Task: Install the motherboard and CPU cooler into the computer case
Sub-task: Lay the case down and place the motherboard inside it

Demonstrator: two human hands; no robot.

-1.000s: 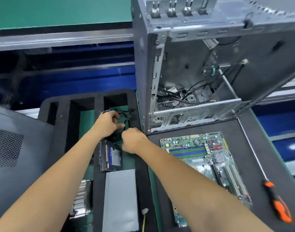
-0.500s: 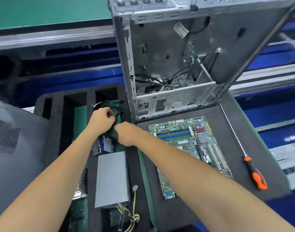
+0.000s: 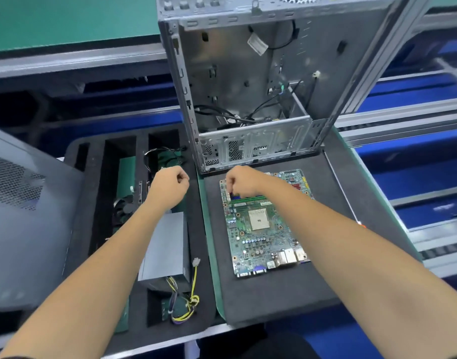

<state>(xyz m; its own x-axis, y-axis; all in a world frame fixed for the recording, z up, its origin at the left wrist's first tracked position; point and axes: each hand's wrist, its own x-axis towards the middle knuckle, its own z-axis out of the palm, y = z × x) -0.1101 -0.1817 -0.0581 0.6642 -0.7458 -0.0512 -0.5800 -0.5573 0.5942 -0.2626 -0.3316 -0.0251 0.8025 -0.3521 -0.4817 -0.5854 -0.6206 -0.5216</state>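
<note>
Right hand [image 3: 244, 183] fingers curled at far edge of green rectangular motherboard [image 3: 263, 224]; actual grip unclear. Left hand [image 3: 170, 186] curled, seemingly empty. Lift by edges, avoid socket.

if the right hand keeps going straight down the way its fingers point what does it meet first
Probably the motherboard itself: the right hand has its fingers curled downward over the board's far left corner, near the memory slots. Whether they already touch is unclear.

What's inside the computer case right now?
The computer case stands open and holds loose black cables on its floor behind a perforated metal bracket. No board is mounted; the motherboard lies outside. The bracket hides the floor's front strip.
</note>
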